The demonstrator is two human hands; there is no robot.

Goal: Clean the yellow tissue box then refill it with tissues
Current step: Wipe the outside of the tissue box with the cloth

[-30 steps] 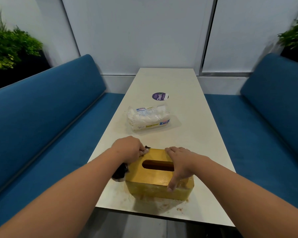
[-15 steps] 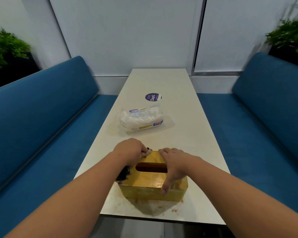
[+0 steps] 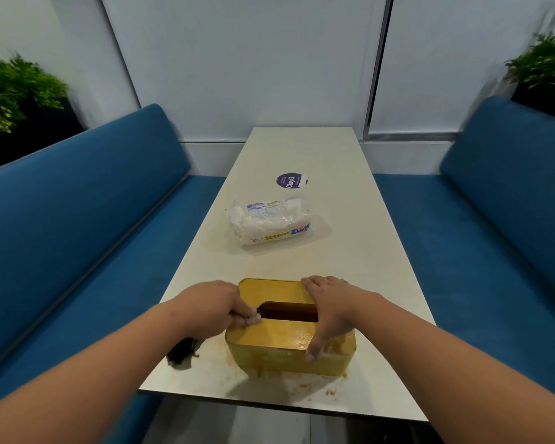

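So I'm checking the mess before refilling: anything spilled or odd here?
Yes. Brownish crumbs and smears lie on the table at the near side of the yellow tissue box, whose front looks wet or grimy.

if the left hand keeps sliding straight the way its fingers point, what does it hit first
Most likely the right hand. The left hand holds a cloth, its knuckles pointing right along the yellow tissue box lid, past the slot. Depth is hard to judge.
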